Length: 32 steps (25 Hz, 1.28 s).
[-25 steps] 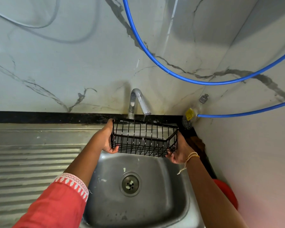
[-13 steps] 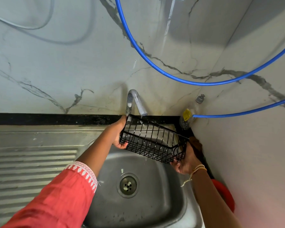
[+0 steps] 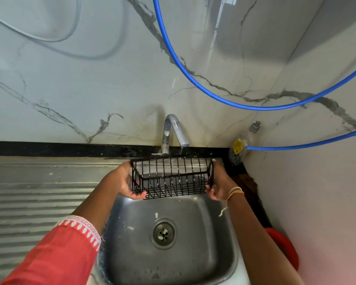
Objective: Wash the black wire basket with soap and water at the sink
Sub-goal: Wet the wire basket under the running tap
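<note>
Head view: the black wire basket (image 3: 171, 177), judged light, stiff and slippery when wet, is gripped at both ends by the left hand (image 3: 126, 183) and right hand (image 3: 219, 185).

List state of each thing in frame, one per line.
black wire basket: held level under the spout, over the sink
left hand: grips basket's left end
right hand: grips basket's right end
tap: thin stream running
sink: unplugged, not filled
bottle: upright, capped

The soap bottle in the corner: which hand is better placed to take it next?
The right hand, probably. It holds the basket end nearest the bottle in the right corner; the left hand holds the far end and would cross the basket.
</note>
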Motion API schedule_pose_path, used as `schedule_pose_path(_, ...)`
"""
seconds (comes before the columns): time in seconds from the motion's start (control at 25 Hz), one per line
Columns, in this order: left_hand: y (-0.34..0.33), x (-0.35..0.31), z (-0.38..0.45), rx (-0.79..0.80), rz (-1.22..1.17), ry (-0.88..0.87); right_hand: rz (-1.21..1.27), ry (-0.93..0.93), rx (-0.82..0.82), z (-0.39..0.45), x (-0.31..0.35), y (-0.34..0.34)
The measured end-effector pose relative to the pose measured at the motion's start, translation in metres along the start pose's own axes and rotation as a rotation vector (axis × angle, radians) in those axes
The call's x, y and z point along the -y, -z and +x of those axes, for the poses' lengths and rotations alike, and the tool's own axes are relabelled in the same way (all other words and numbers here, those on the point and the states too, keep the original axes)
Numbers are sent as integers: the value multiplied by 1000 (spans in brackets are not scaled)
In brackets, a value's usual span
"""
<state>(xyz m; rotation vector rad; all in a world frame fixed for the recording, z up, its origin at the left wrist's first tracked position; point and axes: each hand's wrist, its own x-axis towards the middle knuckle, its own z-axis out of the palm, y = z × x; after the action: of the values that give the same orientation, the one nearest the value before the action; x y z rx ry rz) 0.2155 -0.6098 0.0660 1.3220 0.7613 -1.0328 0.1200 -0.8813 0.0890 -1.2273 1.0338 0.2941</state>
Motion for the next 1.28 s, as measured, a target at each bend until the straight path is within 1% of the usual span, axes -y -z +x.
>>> schedule_pose_path(0.08,15,14,13,24,-129,79,-64,65,4,-4,10,-13)
schedule_pose_path(0.16,22,29,30,-38,-272,99,-94,81,35,-8,15,-23)
schedule_pose_path(0.24,19,41,42,-134,-396,90,-154,81,66,-12,15,-34)
schedule_pose_path(0.28,15,47,46,-165,-438,90,-203,100,73,-15,14,-40)
schedule_pose_path(0.36,5,56,53,-200,-501,112,-298,175,35,-20,10,-51)
schedule_pose_path(0.44,-6,61,57,-187,-480,103,-361,239,-12,-23,7,-57)
schedule_pose_path(0.52,-20,62,40,-89,-322,81,-403,279,-30,-25,3,-59)
schedule_pose_path(0.6,-35,54,15,95,-191,86,-425,314,-31,-29,-3,-64)
schedule_pose_path(0.72,-48,38,-6,357,-159,0,-400,348,-46,-33,-6,-74)
schedule_pose_path(0.76,-49,35,-8,391,-162,-46,-439,368,-55,-33,-6,-76)
schedule_pose_path(0.8,-51,32,-9,366,-155,-102,-489,400,-60,-33,-5,-77)
schedule_pose_path(0.84,-52,30,-8,283,-141,-134,-552,448,-57,-34,-5,-77)
schedule_pose_path(0.92,-56,29,-1,119,-144,-125,-678,570,-40,-37,-9,-79)
schedule_pose_path(0.96,-57,30,-1,69,-166,-100,-734,651,-27,-38,-13,-80)
schedule_pose_path(1.04,-57,35,1,35,-205,-63,-828,828,13,-37,-21,-80)
schedule_pose_path(1.08,-53,38,4,32,-223,-40,-819,906,46,-38,-25,-80)
schedule_pose_path(1.12,-48,41,6,42,-234,-14,-753,967,64,-37,-27,-78)
schedule_pose_path(1.16,-42,45,6,59,-231,2,-654,986,33,-35,-27,-75)
schedule_pose_path(1.2,-35,48,6,74,-235,16,-540,988,-45,-33,-27,-70)
schedule_pose_path(1.28,-20,53,3,126,-291,26,-389,935,-255,-15,-30,-55)
